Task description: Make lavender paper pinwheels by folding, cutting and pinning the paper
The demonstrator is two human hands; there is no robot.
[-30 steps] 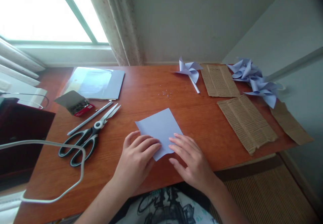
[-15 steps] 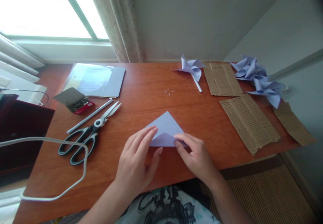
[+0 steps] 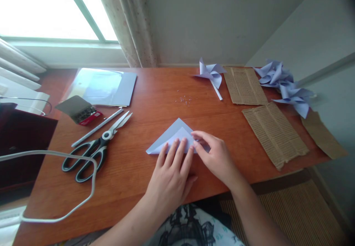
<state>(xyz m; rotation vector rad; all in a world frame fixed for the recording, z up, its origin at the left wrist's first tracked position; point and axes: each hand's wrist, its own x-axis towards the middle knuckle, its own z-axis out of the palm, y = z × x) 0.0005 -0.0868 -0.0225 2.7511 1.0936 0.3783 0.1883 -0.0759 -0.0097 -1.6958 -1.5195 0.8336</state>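
A pale blue paper sheet point(image 3: 169, 135) lies folded into a triangle on the wooden table point(image 3: 155, 87), its peak pointing away from me. My left hand point(image 3: 173, 172) rests flat on the lower folded edge, fingers spread over the paper. My right hand point(image 3: 216, 155) presses the right side of the fold with its fingertips. Both hands cover the near part of the triangle.
Black-handled scissors point(image 3: 94, 150) and a thin white stick point(image 3: 97, 127) lie to the left, with a staples box point(image 3: 80, 111) and blue paper sheets point(image 3: 104, 87) behind. A white cable point(image 3: 55, 157) loops at front left. Paper pinwheels point(image 3: 210, 73) point(image 3: 285, 87) and cardboard pieces point(image 3: 274, 133) sit at right.
The flat square sheet was folded corner to corner into a triangle. My left hand moved right onto the fold and my right hand slid up along its right side.
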